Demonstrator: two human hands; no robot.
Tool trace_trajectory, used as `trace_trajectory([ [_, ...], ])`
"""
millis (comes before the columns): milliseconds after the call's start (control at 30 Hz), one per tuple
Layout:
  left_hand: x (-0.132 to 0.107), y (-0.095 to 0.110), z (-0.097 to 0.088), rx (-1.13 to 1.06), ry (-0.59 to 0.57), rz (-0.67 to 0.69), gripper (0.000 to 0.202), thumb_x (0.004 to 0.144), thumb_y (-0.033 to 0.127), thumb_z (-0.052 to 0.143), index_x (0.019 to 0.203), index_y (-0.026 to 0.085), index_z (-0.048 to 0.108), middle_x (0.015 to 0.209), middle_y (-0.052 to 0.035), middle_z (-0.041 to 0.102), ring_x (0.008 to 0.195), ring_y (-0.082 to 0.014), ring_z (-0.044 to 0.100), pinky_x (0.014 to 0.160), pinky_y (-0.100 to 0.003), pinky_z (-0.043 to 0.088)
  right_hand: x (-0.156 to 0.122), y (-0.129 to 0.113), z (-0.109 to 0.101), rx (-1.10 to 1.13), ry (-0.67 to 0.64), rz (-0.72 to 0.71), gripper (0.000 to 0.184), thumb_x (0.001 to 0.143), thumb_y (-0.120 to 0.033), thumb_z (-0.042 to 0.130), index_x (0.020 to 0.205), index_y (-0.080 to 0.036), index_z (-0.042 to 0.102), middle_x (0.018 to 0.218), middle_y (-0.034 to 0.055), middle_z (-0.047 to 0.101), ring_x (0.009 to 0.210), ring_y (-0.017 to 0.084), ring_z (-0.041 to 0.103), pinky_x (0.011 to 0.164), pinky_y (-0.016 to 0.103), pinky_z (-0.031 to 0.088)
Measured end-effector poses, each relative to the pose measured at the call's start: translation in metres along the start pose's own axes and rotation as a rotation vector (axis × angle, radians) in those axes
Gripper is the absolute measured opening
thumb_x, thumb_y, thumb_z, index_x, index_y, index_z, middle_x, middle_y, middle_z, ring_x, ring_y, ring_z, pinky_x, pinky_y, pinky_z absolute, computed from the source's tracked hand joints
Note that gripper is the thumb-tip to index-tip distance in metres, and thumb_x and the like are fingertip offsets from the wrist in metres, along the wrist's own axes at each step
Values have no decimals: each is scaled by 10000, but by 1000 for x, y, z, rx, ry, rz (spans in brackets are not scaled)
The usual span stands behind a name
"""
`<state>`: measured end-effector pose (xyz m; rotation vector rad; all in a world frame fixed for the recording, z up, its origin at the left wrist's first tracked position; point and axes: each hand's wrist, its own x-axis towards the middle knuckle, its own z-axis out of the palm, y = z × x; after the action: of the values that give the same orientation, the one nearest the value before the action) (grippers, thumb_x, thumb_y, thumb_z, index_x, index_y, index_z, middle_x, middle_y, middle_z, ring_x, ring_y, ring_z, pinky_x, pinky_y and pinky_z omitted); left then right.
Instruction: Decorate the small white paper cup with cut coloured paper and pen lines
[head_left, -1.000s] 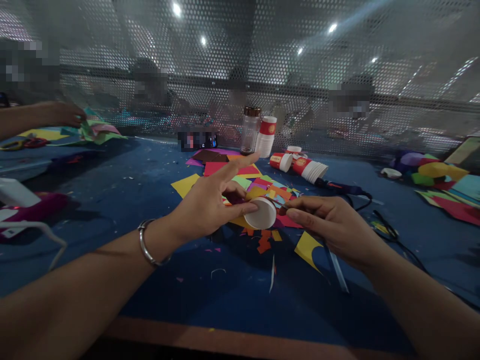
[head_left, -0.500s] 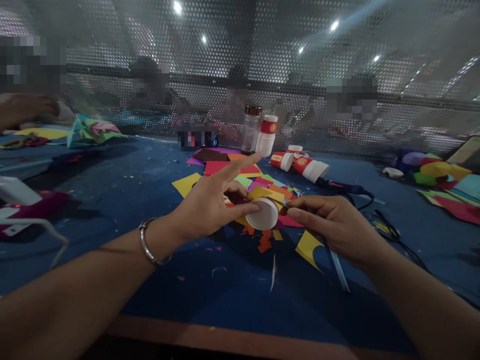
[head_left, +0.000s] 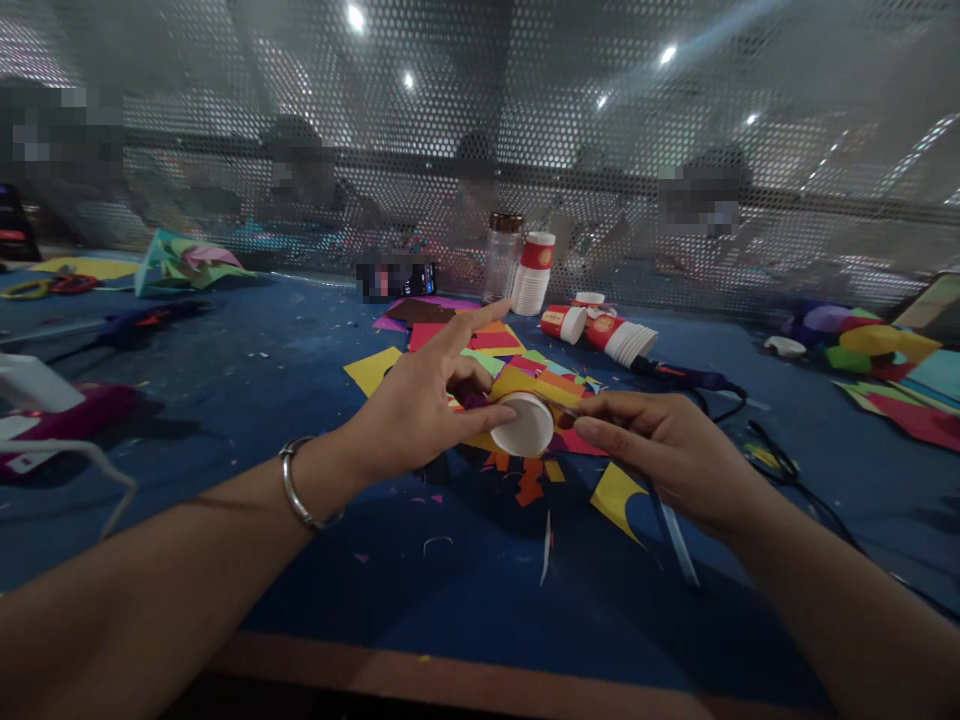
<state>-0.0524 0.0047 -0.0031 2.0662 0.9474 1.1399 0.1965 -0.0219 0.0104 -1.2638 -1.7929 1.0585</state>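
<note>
My left hand [head_left: 420, 405] grips a paper cup [head_left: 523, 424] on its side, white bottom turned toward me, thumb and lower fingers round it and the forefinger stretched out. Yellow paper [head_left: 525, 383] lies along the cup's top. My right hand [head_left: 660, 450] is closed in a pinch on a thin dark tool whose tip touches the cup's right rim; I cannot name the tool. Both hands hover over a heap of coloured paper scraps [head_left: 536, 475] on the blue table [head_left: 300, 400].
Behind the scraps stand a clear jar [head_left: 501, 258] and a stack of red-and-white cups [head_left: 533, 272]; more cups [head_left: 619, 338] lie on their sides. A glue gun [head_left: 686, 377] with cable lies right. Coloured paper sits far right [head_left: 892, 370] and far left [head_left: 187, 260]. A perforated screen [head_left: 480, 150] closes the back.
The cup has turned slightly in my left hand and the yellow paper now lies more over its top. Another person's hand at the far left has gone out of view.
</note>
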Motion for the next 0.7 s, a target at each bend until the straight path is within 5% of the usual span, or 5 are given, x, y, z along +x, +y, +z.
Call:
trace_trajectory([
  [267, 5, 1, 0, -114, 8, -93, 976, 782, 317, 831, 1575, 163, 285, 734, 53, 659, 661, -143, 639, 616, -257, 493, 1, 1, 5, 137, 100, 1, 406, 732, -536, 843, 869, -163, 756, 631, -25, 569, 554, 94, 457, 494, 241, 349],
  [567, 3, 2, 8, -196, -21, -87, 925, 770, 356, 852, 1540, 241, 353, 695, 60, 605, 621, -151, 573, 582, -274, 448, 5, 3, 19, 192, 104, -11, 400, 676, -516, 876, 853, -189, 729, 792, 29, 706, 674, 142, 617, 583, 270, 475],
  [700, 4, 2, 8, -228, -23, -125, 964, 730, 343, 877, 1534, 229, 358, 704, 58, 603, 625, -153, 582, 608, -287, 467, 6, 3, 18, 222, 127, -20, 342, 675, -455, 887, 792, -182, 718, 681, -17, 623, 553, 82, 486, 500, 241, 374],
])
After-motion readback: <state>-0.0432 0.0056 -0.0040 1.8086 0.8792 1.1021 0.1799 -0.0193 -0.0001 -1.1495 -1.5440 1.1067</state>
